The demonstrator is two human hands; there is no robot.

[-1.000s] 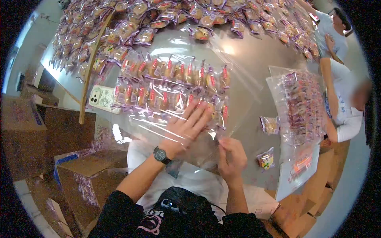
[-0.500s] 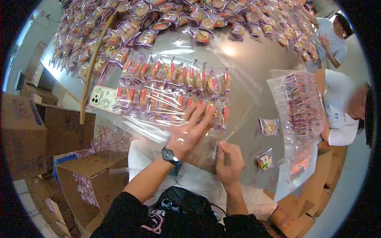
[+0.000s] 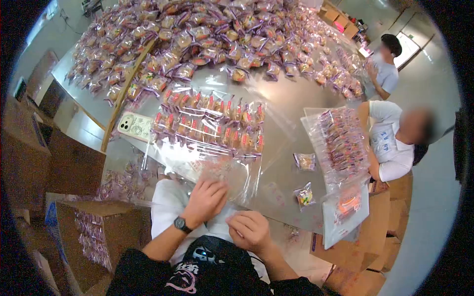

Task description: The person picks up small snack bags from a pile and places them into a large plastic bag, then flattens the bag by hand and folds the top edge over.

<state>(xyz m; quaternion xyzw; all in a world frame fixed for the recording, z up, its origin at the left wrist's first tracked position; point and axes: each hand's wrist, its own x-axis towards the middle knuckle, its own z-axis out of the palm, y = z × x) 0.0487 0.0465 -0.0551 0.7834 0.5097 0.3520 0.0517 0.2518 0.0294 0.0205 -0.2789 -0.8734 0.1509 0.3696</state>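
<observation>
A large clear plastic bag [image 3: 229, 170] lies flat on the metal table, its near end toward me. Two rows of small wrapped pastries [image 3: 207, 130] with red labels sit inside it. At the near end, my left hand [image 3: 206, 201], with a black watch on its wrist, has curled fingers closed on the film; the fingertips are slightly blurred. My right hand [image 3: 250, 231] is closer to my body, its fingers pinched together on what looks like the bag's loose edge. Most of that edge is hidden between the hands.
A heap of wrapped pastries [image 3: 197, 37] covers the far table behind a wooden strip [image 3: 126, 98]. A phone [image 3: 135, 126] lies left of the bag. Two loose pastries [image 3: 305, 162] and another filled bag [image 3: 343, 140] are at right, beside a seated person [image 3: 390, 140]. Cardboard boxes [image 3: 81, 165] stand left.
My left hand has come off the rows of pastries and drawn back to the bag's near end. My right hand has moved left and toward my body. The view has tilted up.
</observation>
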